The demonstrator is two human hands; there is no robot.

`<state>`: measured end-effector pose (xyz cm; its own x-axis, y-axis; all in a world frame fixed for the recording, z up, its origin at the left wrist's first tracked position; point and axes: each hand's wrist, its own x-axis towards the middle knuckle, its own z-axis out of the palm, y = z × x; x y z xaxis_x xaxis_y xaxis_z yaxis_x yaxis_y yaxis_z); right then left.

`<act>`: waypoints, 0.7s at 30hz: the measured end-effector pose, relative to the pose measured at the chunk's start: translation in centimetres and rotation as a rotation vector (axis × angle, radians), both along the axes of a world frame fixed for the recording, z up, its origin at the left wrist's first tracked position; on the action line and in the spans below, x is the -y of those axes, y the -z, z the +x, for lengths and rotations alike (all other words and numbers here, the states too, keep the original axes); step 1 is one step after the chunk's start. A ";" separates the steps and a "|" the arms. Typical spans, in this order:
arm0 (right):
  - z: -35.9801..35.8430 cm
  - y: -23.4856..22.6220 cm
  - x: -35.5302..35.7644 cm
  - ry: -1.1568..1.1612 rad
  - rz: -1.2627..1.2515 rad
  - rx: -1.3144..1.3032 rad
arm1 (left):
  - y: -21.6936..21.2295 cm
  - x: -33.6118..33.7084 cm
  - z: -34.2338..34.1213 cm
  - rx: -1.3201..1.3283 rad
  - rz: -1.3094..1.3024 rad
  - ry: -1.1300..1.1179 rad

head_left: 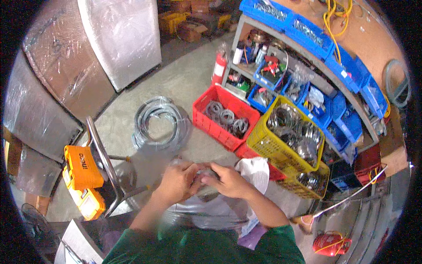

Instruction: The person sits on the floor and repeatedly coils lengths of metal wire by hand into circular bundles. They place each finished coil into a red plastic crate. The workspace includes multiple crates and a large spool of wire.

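My left hand (179, 179) and my right hand (229, 180) meet in front of me, fingers curled inward around one small object. Only a greyish, shiny bit of it shows between the fingers, and its kind is hidden and blurred. Both hands are over a pale, wrinkled sack (211, 211) close to my body. White sheeting (259, 171) bunches up just right of my right hand. Beyond the hands, a grey coil of hose or wire (141, 125) lies on the floor.
At the right, a red crate (218, 133) and a yellow crate (271, 150) hold ringed metal parts. Behind them a shelf (246, 70) carries blue bins (307, 33), with a fire extinguisher (219, 70) beside it. Left are a metal handle (107, 163), an orange case (83, 167) and wrapped boxes (66, 66).
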<state>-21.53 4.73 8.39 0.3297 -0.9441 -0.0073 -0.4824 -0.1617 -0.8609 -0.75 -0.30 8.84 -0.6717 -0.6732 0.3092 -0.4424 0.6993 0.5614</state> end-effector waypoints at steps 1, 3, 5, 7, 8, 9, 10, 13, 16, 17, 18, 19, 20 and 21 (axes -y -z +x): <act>-0.6 0.0 -0.1 0.037 0.054 -0.101 | -0.2 0.3 0.5 0.015 0.153 0.000; -2.8 0.2 -1.2 0.157 -0.094 -0.030 | -0.2 0.7 1.8 -0.053 0.407 0.022; -5.7 0.4 -2.1 0.263 -0.127 -0.037 | 0.4 1.4 3.8 -0.003 0.496 0.119; -8.1 0.6 -3.2 0.344 -0.209 -0.079 | 1.8 1.8 5.5 0.003 0.542 0.160; -9.1 0.7 -3.9 0.387 -0.184 -0.083 | 2.6 1.9 6.2 -0.023 0.534 0.169; -9.8 0.9 -4.3 0.428 -0.156 -0.085 | 3.6 1.9 6.9 -0.046 0.520 0.179; -10.3 1.1 -4.7 0.478 -0.134 -0.085 | 4.5 1.9 7.3 -0.064 0.494 0.184; -10.9 1.6 -4.7 0.514 -0.107 -0.064 | 6.6 2.0 7.9 -0.161 0.419 0.199; -11.1 0.6 -3.3 0.382 0.074 -0.134 | 6.9 2.5 8.3 -0.150 0.419 0.108; -10.5 0.1 -2.8 0.375 0.175 -0.196 | 6.5 2.6 8.3 -0.146 0.402 0.089; -10.2 -1.1 -2.2 0.162 0.100 -0.385 | 6.0 2.7 8.2 -0.142 0.382 0.078; -9.5 -2.1 -1.8 0.124 0.083 -0.352 | 5.4 2.5 7.9 -0.135 0.369 0.068; -8.1 -2.7 -1.3 0.094 0.073 -0.364 | 4.8 2.1 7.4 -0.123 0.344 0.052; -6.3 -3.0 -0.9 0.115 -0.140 -0.486 | 4.2 1.6 6.6 -0.123 0.333 0.087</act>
<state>-27.84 5.65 11.37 0.2136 -0.9769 -0.0051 -0.8428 -0.1817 -0.5066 5.88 -1.90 4.63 -0.7024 -0.6924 0.1649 -0.3043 0.5016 0.8098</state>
